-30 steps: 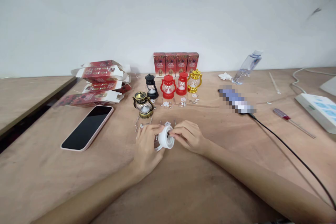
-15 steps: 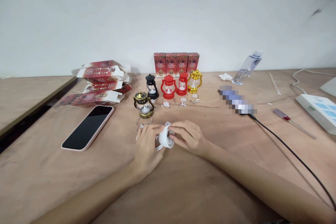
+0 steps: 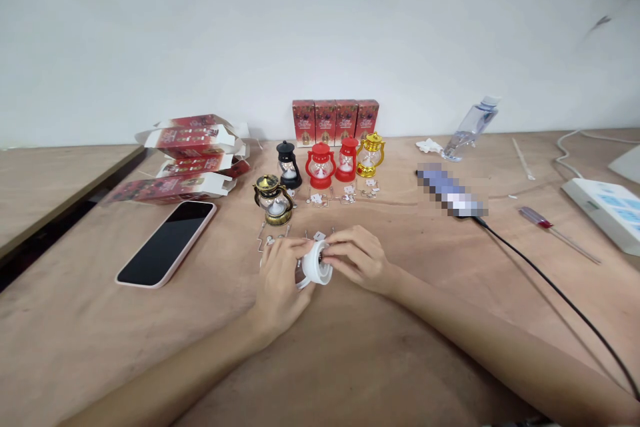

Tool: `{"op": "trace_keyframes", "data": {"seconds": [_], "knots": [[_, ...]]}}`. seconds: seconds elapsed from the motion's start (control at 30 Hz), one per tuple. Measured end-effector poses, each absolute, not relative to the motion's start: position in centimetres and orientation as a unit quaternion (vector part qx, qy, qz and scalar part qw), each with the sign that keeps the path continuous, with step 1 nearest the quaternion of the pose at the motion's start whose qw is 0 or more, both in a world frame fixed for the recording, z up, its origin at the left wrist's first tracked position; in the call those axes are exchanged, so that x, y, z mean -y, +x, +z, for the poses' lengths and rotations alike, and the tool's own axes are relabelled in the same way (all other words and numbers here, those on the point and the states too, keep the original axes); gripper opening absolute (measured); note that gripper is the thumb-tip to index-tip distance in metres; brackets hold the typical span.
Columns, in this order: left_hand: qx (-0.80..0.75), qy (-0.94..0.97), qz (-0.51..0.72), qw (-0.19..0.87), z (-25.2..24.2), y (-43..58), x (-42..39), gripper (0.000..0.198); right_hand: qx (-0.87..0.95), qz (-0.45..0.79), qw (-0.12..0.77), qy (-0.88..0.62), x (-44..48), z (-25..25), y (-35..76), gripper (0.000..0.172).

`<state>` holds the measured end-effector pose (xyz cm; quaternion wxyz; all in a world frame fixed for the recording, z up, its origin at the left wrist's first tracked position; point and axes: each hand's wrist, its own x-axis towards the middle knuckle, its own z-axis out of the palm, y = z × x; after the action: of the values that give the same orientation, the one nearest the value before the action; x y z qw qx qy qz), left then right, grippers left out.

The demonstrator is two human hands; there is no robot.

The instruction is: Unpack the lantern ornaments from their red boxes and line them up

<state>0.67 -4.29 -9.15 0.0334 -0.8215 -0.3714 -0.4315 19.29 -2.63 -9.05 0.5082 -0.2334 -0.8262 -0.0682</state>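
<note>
My left hand (image 3: pixel 278 278) is closed round a small white lantern (image 3: pixel 315 265) lying on its side, base turned to the right. My right hand (image 3: pixel 357 257) pinches at that base with its fingertips. Just beyond the hands lie thin wire handles and small white tags (image 3: pixel 317 236). Farther back stand a bronze lantern (image 3: pixel 273 200), a black lantern (image 3: pixel 289 165), two red lanterns (image 3: pixel 321 166) and a gold lantern (image 3: pixel 371 155). Behind these stands a row of red boxes (image 3: pixel 335 121).
A phone (image 3: pixel 167 242) lies face up at the left, near a pile of opened red cartons (image 3: pixel 191 159). At the right are a black cable (image 3: pixel 555 291), a red-handled screwdriver (image 3: pixel 556 233), a white power strip (image 3: pixel 607 209) and a plastic bottle (image 3: pixel 469 127).
Almost nothing moved. My right fingers have shifted slightly on the white lantern's base, and the lantern has turned a little in my left hand.
</note>
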Motion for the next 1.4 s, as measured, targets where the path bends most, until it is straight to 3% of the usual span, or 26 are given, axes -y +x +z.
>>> {"op": "trace_keyframes", "data": {"seconds": [0.23,0.83,1.4], "knots": [[0.364,-0.831,-0.419,0.025,-9.14,0.65,4.4,0.028,0.826,-0.023,0.512,-0.236,2.62,-9.01,19.22,0.006],[0.372,-0.821,-0.43,0.058,-9.02,0.75,4.25,0.022,0.838,-0.179,0.468,-0.214,3.01,-8.98,19.12,0.004],[0.361,-0.825,-0.432,0.048,-9.11,0.72,4.31,0.025,0.829,-0.164,0.486,-0.222,3.06,-8.74,18.9,0.006]]}}
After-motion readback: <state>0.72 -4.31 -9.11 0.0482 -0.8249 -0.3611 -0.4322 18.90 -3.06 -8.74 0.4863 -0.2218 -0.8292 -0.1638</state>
